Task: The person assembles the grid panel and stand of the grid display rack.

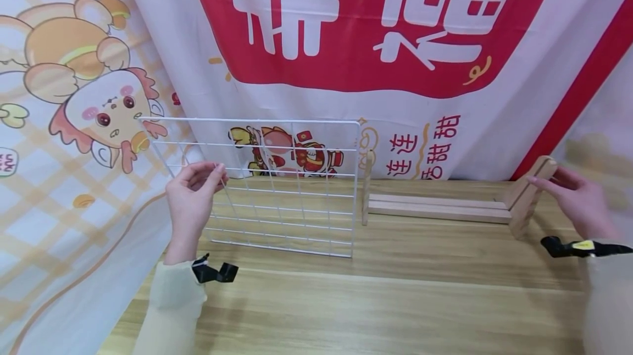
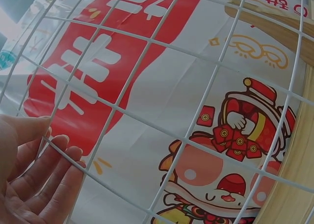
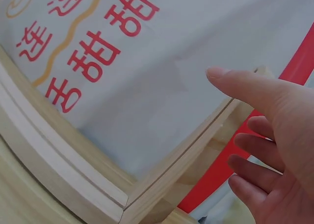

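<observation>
My left hand [image 1: 192,198] pinches a white wire grid panel [image 1: 298,172] between thumb and fingers near its left side. The panel stands nearly upright above the table, and in the left wrist view the fingertips [image 2: 73,153] meet one wire of the grid [image 2: 185,139]. To its right is a light wooden stand [image 1: 440,209] with a grooved crossbar between two uprights. My right hand [image 1: 578,201] is at the stand's right upright [image 1: 529,201]. In the right wrist view the thumb [image 3: 245,84] reaches past the upright while the fingers lie loosely bent on its outer side.
The wood-grain table [image 1: 346,305] extends in front of both things. Behind them hangs a white cloth with a large red print [image 1: 366,9]. Another cloth with a cartoon figure [image 1: 106,113] hangs along the left side.
</observation>
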The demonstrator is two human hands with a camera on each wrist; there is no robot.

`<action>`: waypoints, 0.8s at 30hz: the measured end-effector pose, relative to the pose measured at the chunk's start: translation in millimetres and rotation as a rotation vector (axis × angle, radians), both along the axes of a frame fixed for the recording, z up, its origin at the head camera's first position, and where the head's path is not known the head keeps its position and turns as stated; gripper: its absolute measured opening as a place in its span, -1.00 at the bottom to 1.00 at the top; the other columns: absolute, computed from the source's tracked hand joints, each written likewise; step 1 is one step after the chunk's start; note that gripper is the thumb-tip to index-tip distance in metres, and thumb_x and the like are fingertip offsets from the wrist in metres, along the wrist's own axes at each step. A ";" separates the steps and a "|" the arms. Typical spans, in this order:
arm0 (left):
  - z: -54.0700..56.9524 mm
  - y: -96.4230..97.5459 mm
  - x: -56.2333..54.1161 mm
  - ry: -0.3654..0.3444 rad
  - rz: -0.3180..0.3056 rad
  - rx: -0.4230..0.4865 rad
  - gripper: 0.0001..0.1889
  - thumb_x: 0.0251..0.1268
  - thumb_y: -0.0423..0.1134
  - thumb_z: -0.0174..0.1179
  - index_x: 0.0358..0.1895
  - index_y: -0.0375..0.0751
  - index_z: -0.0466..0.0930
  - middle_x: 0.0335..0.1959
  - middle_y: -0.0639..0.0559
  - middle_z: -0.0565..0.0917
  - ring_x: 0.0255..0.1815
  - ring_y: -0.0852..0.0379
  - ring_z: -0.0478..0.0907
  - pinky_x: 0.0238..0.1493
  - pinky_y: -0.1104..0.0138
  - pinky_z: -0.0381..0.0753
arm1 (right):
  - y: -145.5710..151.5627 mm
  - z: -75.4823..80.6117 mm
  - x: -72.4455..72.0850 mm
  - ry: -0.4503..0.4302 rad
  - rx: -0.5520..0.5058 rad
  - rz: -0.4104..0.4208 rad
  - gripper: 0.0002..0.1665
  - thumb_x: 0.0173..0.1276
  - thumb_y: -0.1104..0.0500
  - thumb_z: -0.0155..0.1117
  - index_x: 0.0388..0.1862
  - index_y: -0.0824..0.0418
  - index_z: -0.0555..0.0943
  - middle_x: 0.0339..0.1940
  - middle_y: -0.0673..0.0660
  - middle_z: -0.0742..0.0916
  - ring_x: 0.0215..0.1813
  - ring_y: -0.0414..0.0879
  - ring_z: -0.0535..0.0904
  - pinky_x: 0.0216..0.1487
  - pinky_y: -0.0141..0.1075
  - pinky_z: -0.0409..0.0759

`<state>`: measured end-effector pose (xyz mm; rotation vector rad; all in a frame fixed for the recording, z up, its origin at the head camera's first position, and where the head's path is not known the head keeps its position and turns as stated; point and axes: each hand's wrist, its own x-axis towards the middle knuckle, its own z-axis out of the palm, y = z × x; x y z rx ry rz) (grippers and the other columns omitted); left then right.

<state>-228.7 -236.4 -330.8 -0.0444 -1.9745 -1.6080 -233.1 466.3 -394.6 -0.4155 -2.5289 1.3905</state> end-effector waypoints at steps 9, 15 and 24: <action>0.0 0.4 -1.8 0.001 -0.005 0.018 -0.66 0.33 -0.08 0.40 -0.07 -0.30 0.70 -0.23 -0.06 0.76 -0.26 0.12 0.72 -0.17 0.37 0.75 | -2.2 1.3 -6.0 -0.001 0.032 0.033 -0.01 0.45 -0.26 0.25 0.63 0.25 0.18 0.28 0.10 0.47 0.17 0.00 0.35 0.45 0.13 0.34; -0.1 0.4 -2.1 0.004 -0.003 0.023 -0.67 0.33 -0.08 0.41 -0.08 -0.30 0.70 -0.24 -0.06 0.76 -0.26 0.11 0.72 -0.17 0.37 0.75 | 0.5 0.3 -4.9 0.055 -0.050 0.109 -0.28 0.46 -0.06 0.35 0.48 0.17 0.38 -0.07 -0.32 0.53 -0.08 -0.38 0.43 -0.17 -0.65 0.54; 0.0 0.3 -1.6 0.005 -0.007 0.028 -0.67 0.32 -0.08 0.41 -0.08 -0.30 0.70 -0.24 -0.07 0.76 -0.26 0.10 0.72 -0.17 0.37 0.75 | 18.0 -0.2 2.5 -0.006 0.087 0.268 -0.28 0.50 -0.07 0.30 0.48 0.24 0.38 -0.13 -0.54 0.51 -0.15 -0.62 0.44 -0.28 -0.62 0.56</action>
